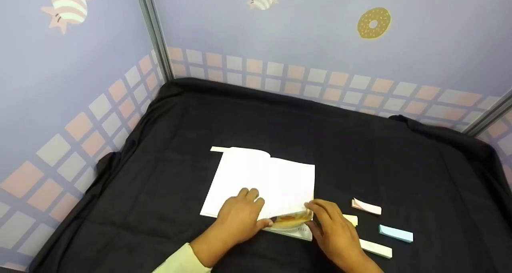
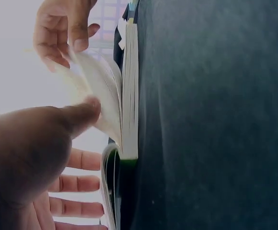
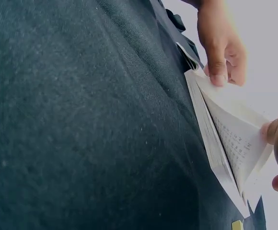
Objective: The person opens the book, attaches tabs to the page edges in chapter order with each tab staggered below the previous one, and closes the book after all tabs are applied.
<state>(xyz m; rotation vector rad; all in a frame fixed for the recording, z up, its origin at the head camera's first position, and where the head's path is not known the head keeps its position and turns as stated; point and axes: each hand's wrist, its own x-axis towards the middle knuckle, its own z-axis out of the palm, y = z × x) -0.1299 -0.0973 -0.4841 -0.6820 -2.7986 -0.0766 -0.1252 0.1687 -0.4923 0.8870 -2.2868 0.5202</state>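
Note:
An open book [image 1: 245, 169] lies on the black cloth, its upper pages washed out white in the head view. My left hand [image 1: 239, 217] rests on the left page with the fingers extended, the thumb touching the pages near the lower middle. By its lower right corner, my right hand [image 1: 334, 229] pinches a lifted page [image 3: 232, 143] between thumb and fingers. Printed characters show on that page's underside in the right wrist view. Below the raised sheet, a page with a coloured picture [image 1: 290, 221] is partly visible. A pale strip [image 1: 218, 149] sticks out at the book's top left.
Right of the book lie small sticky-note pads: a pink pad [image 1: 366, 207], a blue pad [image 1: 396, 233], a whitish pad [image 1: 376, 248] and a yellow pad [image 1: 351, 219] partly behind my right hand. Patterned wall panels [image 1: 320, 33] stand behind and left of the cloth-covered table [image 1: 340, 137].

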